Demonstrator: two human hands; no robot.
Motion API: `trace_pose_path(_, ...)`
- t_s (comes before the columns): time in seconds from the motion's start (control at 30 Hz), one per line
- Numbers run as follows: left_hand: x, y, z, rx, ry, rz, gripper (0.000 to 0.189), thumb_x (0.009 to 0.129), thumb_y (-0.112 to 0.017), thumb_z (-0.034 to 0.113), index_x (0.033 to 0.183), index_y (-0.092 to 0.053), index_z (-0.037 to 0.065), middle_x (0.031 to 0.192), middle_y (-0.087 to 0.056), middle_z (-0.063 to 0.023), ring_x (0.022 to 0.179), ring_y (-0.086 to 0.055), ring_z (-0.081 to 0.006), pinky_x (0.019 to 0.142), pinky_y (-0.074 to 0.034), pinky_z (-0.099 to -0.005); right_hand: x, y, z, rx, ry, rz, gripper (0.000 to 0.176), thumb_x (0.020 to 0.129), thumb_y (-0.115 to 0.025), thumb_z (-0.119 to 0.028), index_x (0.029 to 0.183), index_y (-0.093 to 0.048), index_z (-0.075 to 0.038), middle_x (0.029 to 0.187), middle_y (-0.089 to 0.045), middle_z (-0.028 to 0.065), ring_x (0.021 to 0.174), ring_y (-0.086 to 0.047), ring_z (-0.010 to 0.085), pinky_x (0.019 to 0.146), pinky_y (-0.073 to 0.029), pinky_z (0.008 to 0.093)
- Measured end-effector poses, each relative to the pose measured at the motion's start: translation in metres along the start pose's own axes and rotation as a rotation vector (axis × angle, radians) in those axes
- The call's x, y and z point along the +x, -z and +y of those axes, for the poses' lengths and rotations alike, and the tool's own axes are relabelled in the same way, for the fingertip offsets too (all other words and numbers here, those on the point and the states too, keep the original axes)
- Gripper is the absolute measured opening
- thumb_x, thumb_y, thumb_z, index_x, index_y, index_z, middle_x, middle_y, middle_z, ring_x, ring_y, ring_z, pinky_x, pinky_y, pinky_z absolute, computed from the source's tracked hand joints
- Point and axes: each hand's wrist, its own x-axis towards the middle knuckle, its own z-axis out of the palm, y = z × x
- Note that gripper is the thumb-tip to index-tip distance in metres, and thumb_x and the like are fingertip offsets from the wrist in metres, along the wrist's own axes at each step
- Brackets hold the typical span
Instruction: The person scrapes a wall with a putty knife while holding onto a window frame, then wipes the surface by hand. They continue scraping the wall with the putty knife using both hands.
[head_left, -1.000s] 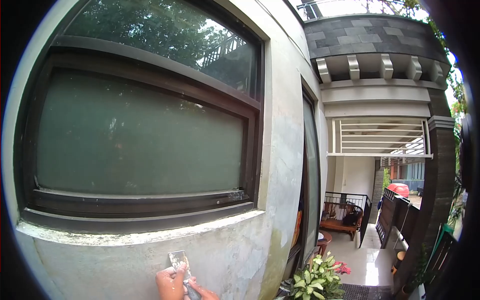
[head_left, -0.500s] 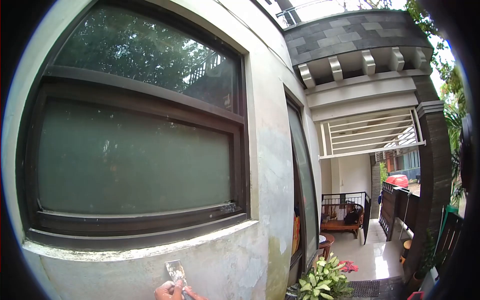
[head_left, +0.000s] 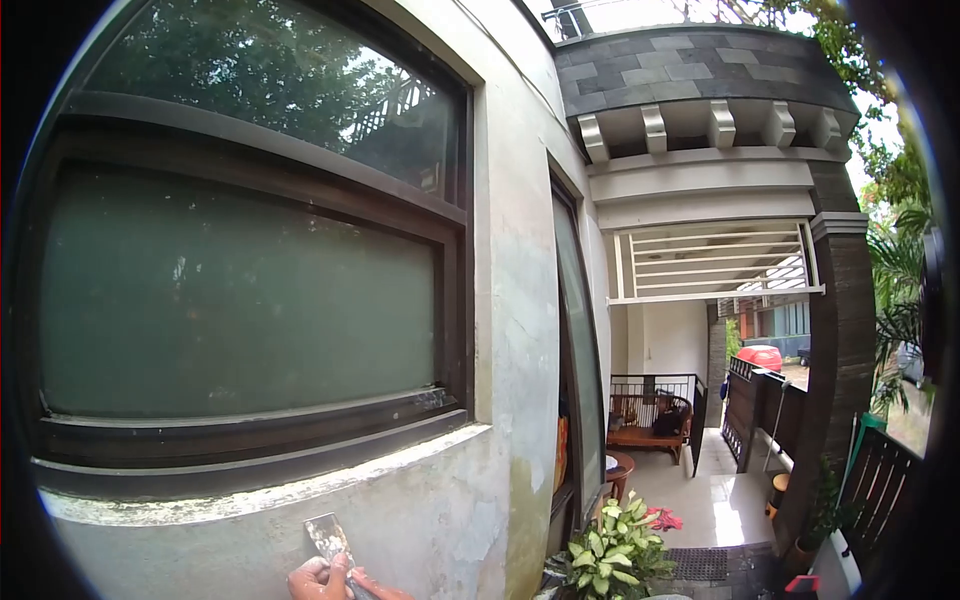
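At the bottom of the view, a putty knife [head_left: 326,534] points up, its metal blade smeared with pale paste, in front of the grey wall [head_left: 420,510]. My left hand [head_left: 312,579] is closed at the base of the blade, thumb and fingers bent and dusted with white. My right hand [head_left: 378,586] comes in from the right and is closed at the handle, mostly cut off by the lower frame edge. Just above the blade runs the window sill [head_left: 250,513], with flaking white paint along its edge.
A dark-framed window [head_left: 240,300] fills the left side. Farther right are a narrow window [head_left: 578,330], a leafy potted plant [head_left: 615,550], a round table [head_left: 620,470], a wooden bench [head_left: 650,435] and a dark gate [head_left: 770,415]. The wall paint is patchy and peeling.
The whole view has shifted, so the window, porch and hands sit farther left. Both hands remain together on the putty knife, below the sill.
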Motion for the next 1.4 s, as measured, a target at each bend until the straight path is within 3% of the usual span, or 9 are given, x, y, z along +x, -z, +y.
trace_pose_path(0.47,0.001,-0.003,-0.029,-0.103,-0.064,-0.004,0.022,0.097,-0.066,0.009,0.077,-0.063,0.000,0.064,-0.057,-0.0003,0.059,-0.048,-0.0088,0.051,-0.038,-0.0300,-0.005,-0.012,0.007,0.029,0.003,0.013,0.036,0.111,-0.035,-0.048,0.102,-0.054,-0.019,0.059,-0.047,-0.0032,0.039,-0.030,0.0068,0.037,-0.024,0.0229)
trace_pose_path(0.53,-0.001,-0.003,-0.034,-0.093,0.066,-0.003,0.023,0.098,-0.067,0.011,0.078,-0.064,0.000,0.063,-0.056,0.0002,0.056,-0.047,-0.0082,0.049,-0.037,-0.0297,-0.005,-0.016,0.009,0.021,0.017,0.037,0.035,0.111,-0.035,-0.048,0.103,-0.054,-0.019,0.059,-0.047,-0.0032,0.039,-0.030,0.0066,0.036,-0.024,0.0229)
trace_pose_path(0.73,0.001,0.002,-0.001,-0.170,0.086,-0.035,0.027,0.100,-0.066,0.016,0.079,-0.064,0.000,0.061,-0.055,0.0008,0.054,-0.045,-0.0084,0.048,-0.036,-0.0304,0.006,-0.001,0.008,0.083,0.009,-0.031,0.033,0.112,-0.036,-0.045,0.105,-0.054,-0.019,0.061,-0.047,-0.0030,0.040,-0.031,0.0069,0.037,-0.024,0.0230)
trace_pose_path(0.8,0.000,-0.003,-0.023,-0.099,-0.022,0.010,0.027,0.100,-0.067,0.016,0.079,-0.063,0.000,0.061,-0.055,0.0008,0.055,-0.045,-0.0082,0.048,-0.036,-0.0300,-0.002,-0.005,0.010,0.061,-0.025,0.069,0.034,0.112,-0.037,-0.046,0.104,-0.055,-0.018,0.061,-0.047,-0.0033,0.040,-0.032,0.0071,0.037,-0.025,0.0232)
trace_pose_path(0.9,-0.008,-0.003,-0.028,-0.155,0.116,0.015,0.027,0.100,-0.067,0.016,0.079,-0.063,-0.001,0.062,-0.055,0.0012,0.055,-0.045,-0.0077,0.048,-0.035,-0.0298,-0.005,-0.014,0.013,0.036,-0.028,0.070,0.035,0.111,-0.038,-0.047,0.102,-0.055,-0.017,0.061,-0.047,-0.0034,0.040,-0.032,0.0071,0.037,-0.025,0.0235)
trace_pose_path(1.0,-0.002,0.004,-0.020,-0.168,0.074,-0.007,0.027,0.100,-0.067,0.016,0.079,-0.063,-0.001,0.063,-0.055,0.0012,0.056,-0.046,-0.0072,0.049,-0.036,-0.0288,0.001,-0.022,0.014,0.025,-0.009,0.140,0.035,0.111,-0.038,-0.046,0.102,-0.055,-0.017,0.060,-0.046,-0.0037,0.041,-0.032,0.0071,0.037,-0.025,0.0235)
trace_pose_path(1.13,-0.004,0.006,0.005,-0.115,0.075,0.028,0.028,0.101,-0.067,0.016,0.080,-0.064,-0.001,0.063,-0.056,0.0007,0.057,-0.048,-0.0071,0.049,-0.037,-0.0285,0.007,-0.015,0.009,0.085,0.022,-0.083,0.035,0.111,-0.038,-0.046,0.105,-0.056,-0.017,0.060,-0.045,-0.0041,0.041,-0.032,0.0073,0.037,-0.025,0.0239)
trace_pose_path(1.2,-0.007,0.007,-0.016,-0.149,0.101,0.029,0.027,0.101,-0.067,0.016,0.080,-0.064,-0.001,0.064,-0.057,0.0002,0.056,-0.049,-0.0072,0.048,-0.037,-0.0288,-0.003,-0.034,0.007,-0.014,0.014,0.077,0.035,0.111,-0.037,-0.047,0.110,-0.056,-0.017,0.059,-0.044,-0.0045,0.040,-0.032,0.0075,0.037,-0.026,0.0243)
trace_pose_path(1.4,-0.004,0.003,-0.033,-0.164,0.006,0.026,0.025,0.101,-0.065,0.015,0.084,-0.067,-0.003,0.065,-0.062,-0.0013,0.055,-0.049,-0.0076,0.048,-0.037,-0.0284,0.004,-0.011,0.017,-0.015,-0.021,0.095,0.038,0.109,-0.040,-0.054,0.114,-0.055,-0.020,0.058,-0.042,-0.0038,0.040,-0.030,0.0083,0.037,-0.024,0.0244)
